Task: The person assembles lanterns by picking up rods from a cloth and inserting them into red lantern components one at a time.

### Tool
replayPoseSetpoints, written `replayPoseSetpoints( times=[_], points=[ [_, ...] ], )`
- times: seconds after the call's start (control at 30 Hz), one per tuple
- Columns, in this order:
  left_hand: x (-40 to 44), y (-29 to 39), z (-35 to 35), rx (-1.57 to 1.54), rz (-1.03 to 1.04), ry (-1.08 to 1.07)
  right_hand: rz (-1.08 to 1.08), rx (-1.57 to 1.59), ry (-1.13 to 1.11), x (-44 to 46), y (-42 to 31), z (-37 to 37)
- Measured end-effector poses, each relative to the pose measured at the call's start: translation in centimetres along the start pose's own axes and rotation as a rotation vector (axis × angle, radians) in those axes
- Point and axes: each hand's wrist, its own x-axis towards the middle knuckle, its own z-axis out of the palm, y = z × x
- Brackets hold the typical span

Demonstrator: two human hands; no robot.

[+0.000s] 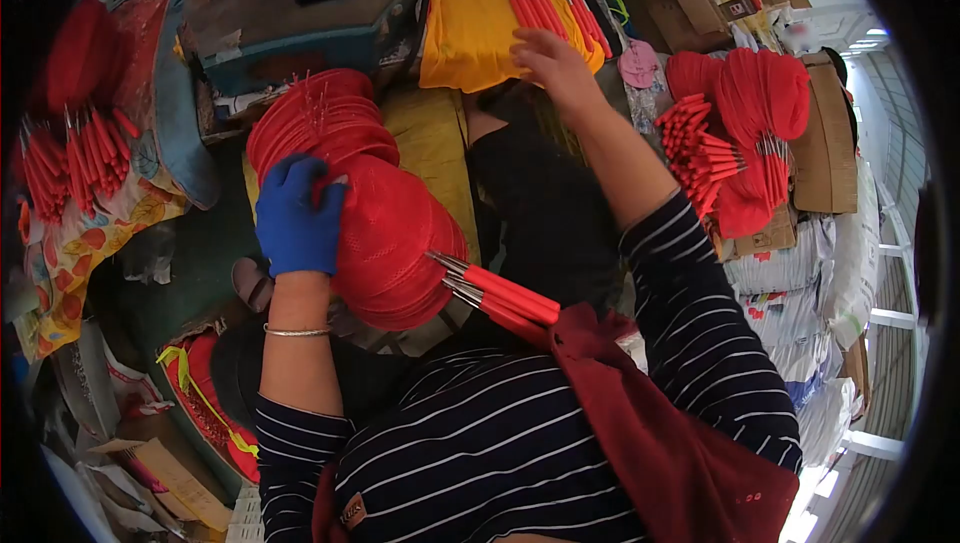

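Note:
My left hand (298,215), in a blue glove, grips a bundle of red pleated mesh (395,233) in front of my body. Its fingers curl at the fold, next to another red stack (325,123) with thin wires showing on top. Several red-handled rods with metal ends (495,291) stick out of the bundle's lower right side. Bare and stretched forward, my right hand (560,68) has its fingers apart over the front edge of a yellow cloth (460,33). Just beyond the fingertips lie red sticks with metal tips (535,1); contact with them is unclear.
A worn machine or bench with a blue edge (300,58) stands ahead to the left. More red mesh (755,93) and red handles (700,153) are piled at right, by cardboard (828,138). Red sticks (80,158) hang at far left above a patterned cloth (90,253).

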Motion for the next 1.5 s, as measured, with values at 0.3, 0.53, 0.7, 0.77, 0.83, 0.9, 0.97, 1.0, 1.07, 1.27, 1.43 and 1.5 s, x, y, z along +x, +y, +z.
replayPoseSetpoints(
  times=[0.3, 0.53, 0.7, 0.77, 0.83, 0.9, 0.97, 1.0, 1.07, 1.27, 1.43, 1.5],
  points=[
    [0.2, -0.2, -0.3, -0.437, -0.144, -0.23, -0.12, -1.323, 0.094, 11.1, 1.3, -0.7],
    [0.5, -1.1, -2.5, -0.742, -0.346, -0.702, -0.227, -1.146, 0.171, 13.4, 4.2, -1.5],
    [0.4, -1.2, -1.9, -0.828, -0.516, -0.551, 0.055, -0.066, -0.113, 1.2, -2.6, 1.8],
    [0.1, -1.1, -1.5, -0.91, -0.42, -0.552, 0.143, 0.052, -0.316, -4.4, -4.4, 3.1],
    [0.1, -0.8, -1.7, -0.925, -0.573, -0.585, 0.063, -0.008, -0.472, -9.2, -5.5, 4.2],
    [-0.2, -0.8, -1.8, -0.97, -0.544, -0.598, -0.052, -0.19, -0.523, -12.6, -5.3, 5.0],
    [-0.6, -0.7, -1.7, -1.019, -0.511, -0.611, -0.031, -0.274, -0.579, -14.5, -5.5, 5.4],
    [-0.7, -0.7, -1.7, -1.009, -0.485, -0.612, -0.034, -0.279, -0.578, -15.1, -5.6, 5.6],
    [-1.0, -0.7, -1.6, -1.004, -0.455, -0.607, -0.209, -0.387, -0.495, -16.2, -6.5, 6.2],
    [-1.9, -0.6, -0.8, -0.897, -0.43, -0.526, -0.188, -0.455, -0.456, -17.2, -7.3, 7.4],
    [-2.7, -0.3, 0.0, -0.718, -0.225, -0.383, -0.183, -0.431, -0.427, -17.2, -7.8, 7.7],
    [-3.2, -0.6, 0.9, -0.667, -0.154, -0.339, -0.293, -0.52, -0.404, -17.0, -8.7, 7.5]
  ],
)
